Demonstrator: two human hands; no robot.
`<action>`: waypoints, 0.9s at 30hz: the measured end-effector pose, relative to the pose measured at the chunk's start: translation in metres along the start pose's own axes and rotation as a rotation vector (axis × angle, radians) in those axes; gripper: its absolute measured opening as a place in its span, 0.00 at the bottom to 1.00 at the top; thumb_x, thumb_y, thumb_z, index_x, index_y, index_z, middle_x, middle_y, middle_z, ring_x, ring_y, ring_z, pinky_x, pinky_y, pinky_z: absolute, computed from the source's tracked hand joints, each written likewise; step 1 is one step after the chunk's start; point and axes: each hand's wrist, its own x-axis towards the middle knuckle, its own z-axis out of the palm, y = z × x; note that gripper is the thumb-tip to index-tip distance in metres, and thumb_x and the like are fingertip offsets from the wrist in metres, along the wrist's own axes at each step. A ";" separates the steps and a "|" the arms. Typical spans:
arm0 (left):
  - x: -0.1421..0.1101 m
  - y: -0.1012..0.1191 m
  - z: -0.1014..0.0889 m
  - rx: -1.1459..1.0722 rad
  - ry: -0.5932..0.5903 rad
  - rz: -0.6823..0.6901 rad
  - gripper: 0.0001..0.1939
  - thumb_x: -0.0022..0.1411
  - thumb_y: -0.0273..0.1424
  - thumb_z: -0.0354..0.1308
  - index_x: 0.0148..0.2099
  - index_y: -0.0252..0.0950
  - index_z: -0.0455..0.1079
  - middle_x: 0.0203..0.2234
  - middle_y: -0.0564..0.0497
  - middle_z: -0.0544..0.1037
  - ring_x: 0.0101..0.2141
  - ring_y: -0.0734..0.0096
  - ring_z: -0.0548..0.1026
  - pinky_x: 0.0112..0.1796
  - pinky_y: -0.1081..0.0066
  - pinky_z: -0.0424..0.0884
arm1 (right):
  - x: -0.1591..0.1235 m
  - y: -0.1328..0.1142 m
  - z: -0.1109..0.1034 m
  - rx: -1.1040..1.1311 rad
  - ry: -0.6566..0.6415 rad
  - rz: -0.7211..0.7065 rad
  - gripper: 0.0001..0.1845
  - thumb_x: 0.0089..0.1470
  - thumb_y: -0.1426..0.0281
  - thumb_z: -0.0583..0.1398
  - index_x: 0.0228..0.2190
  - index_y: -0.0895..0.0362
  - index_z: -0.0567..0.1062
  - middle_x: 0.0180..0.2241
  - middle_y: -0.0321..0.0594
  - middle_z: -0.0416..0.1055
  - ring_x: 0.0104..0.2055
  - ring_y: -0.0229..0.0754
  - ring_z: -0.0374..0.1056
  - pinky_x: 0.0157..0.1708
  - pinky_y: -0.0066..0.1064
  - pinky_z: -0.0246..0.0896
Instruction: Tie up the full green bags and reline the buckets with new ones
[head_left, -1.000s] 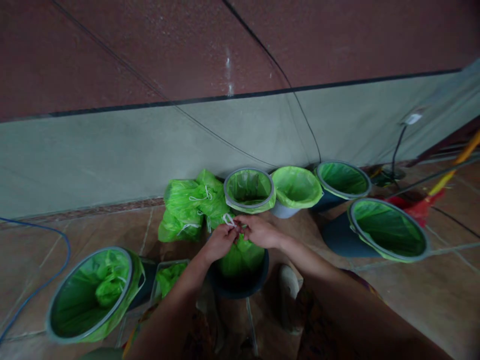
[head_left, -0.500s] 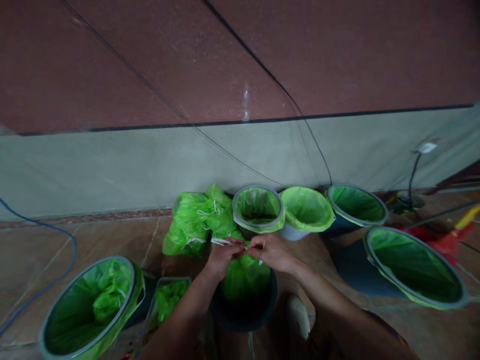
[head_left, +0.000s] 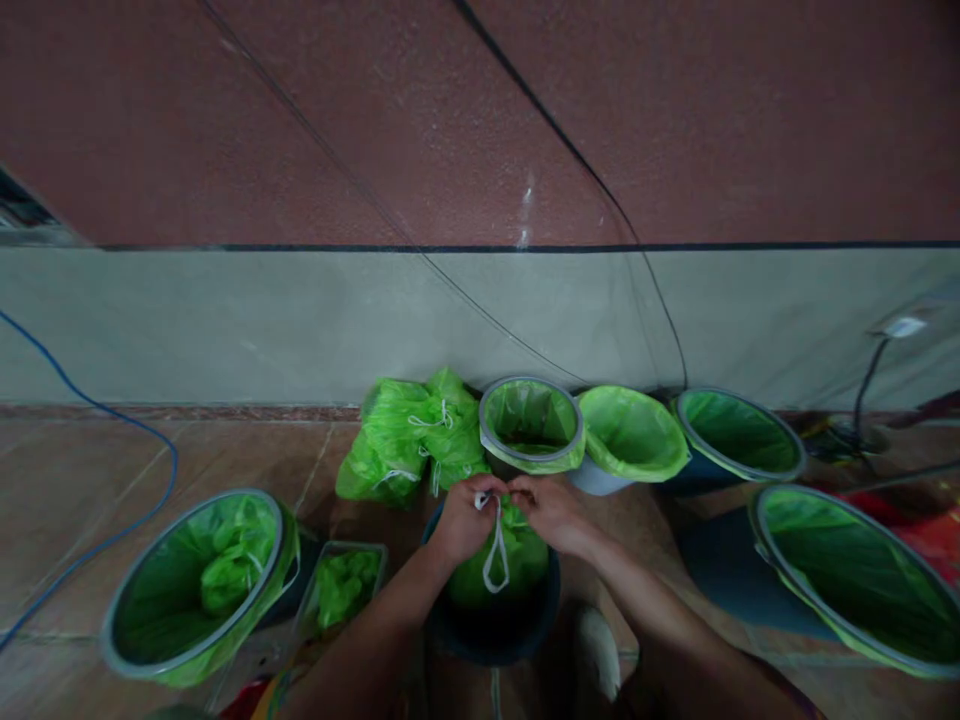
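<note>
Both hands meet at the gathered top of a green drawstring trash bag (head_left: pixel 504 562) that sits in a dark round bin (head_left: pixel 491 645). My left hand (head_left: pixel 466 520) is closed on the white drawstring (head_left: pixel 495 560), whose loop dangles over the bag. Fingers of my right hand (head_left: pixel 551 512) pinch together at the bag's neck, close to the left fingertips; exactly what they grip, string or plastic, is too small to make out. Just beyond the hands, several tied green bags (head_left: pixel 409 430) with white strings are heaped against the wall.
Lined bins stand along the wall: a grey-rimmed bin (head_left: pixel 491 400), a white bin (head_left: pixel 596 478) and a dark bin (head_left: pixel 679 480). A large bin (head_left: pixel 720 560) is at right. At left are another bin (head_left: pixel 120 640), a clear tub (head_left: pixel 384 560) and a blue cable (head_left: pixel 154 430).
My view has shifted, so the scene sits further right. The white drawstring, earlier sticking out left of my left hand, now hangs in a loop below it. Both hands stay together at the bag's top.
</note>
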 end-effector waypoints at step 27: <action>0.003 -0.005 -0.010 0.530 -0.039 -0.252 0.08 0.59 0.24 0.51 0.28 0.36 0.67 0.21 0.52 0.71 0.26 0.72 0.70 0.30 0.73 0.63 | 0.002 0.007 0.002 -0.397 -0.031 0.305 0.15 0.55 0.71 0.53 0.31 0.58 0.80 0.35 0.47 0.78 0.37 0.43 0.71 0.34 0.30 0.57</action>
